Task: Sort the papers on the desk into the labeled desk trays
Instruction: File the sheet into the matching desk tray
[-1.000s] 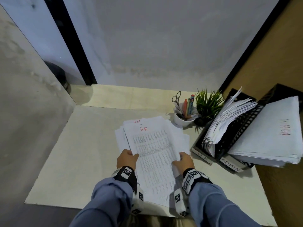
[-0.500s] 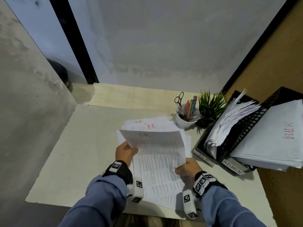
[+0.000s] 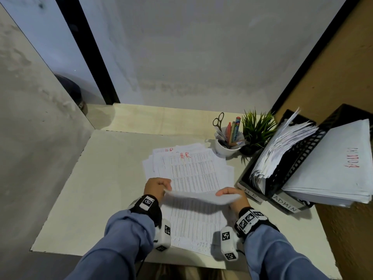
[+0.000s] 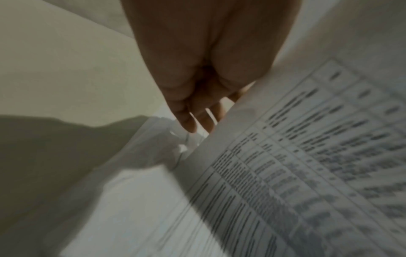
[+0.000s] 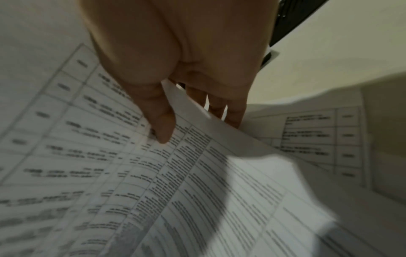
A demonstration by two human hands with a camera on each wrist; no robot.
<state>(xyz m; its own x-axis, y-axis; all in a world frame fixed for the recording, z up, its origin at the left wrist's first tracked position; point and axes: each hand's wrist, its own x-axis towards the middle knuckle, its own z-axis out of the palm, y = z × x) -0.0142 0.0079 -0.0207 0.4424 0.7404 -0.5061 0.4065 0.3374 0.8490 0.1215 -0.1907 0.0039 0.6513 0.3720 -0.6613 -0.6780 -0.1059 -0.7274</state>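
Observation:
A loose pile of printed papers (image 3: 193,168) marked "HR" in red lies in the middle of the desk. I hold one printed sheet (image 3: 199,197) lifted above the pile, seen nearly edge-on. My left hand (image 3: 156,186) pinches its left edge, and my right hand (image 3: 232,196) pinches its right edge. In the right wrist view my thumb presses on the sheet (image 5: 110,156) with the fingers (image 5: 217,106) beneath it. The left wrist view shows my fingers (image 4: 193,114) behind the sheet's edge (image 4: 307,156). Black trays labeled HR (image 3: 252,194) and ADMIN (image 3: 286,204) stand at the right, both stuffed with papers.
A white cup (image 3: 227,147) with scissors and pens and a small green plant (image 3: 257,130) stand behind the pile near the trays. A brown wall (image 3: 333,87) rises at the right and a grey wall at the left. The desk's front edge (image 3: 181,261) runs below my wrists.
The top sheet has been lifted off the pile by both hands and tipped toward me until it shows nearly edge-on. Another HR sheet now lies exposed beneath.

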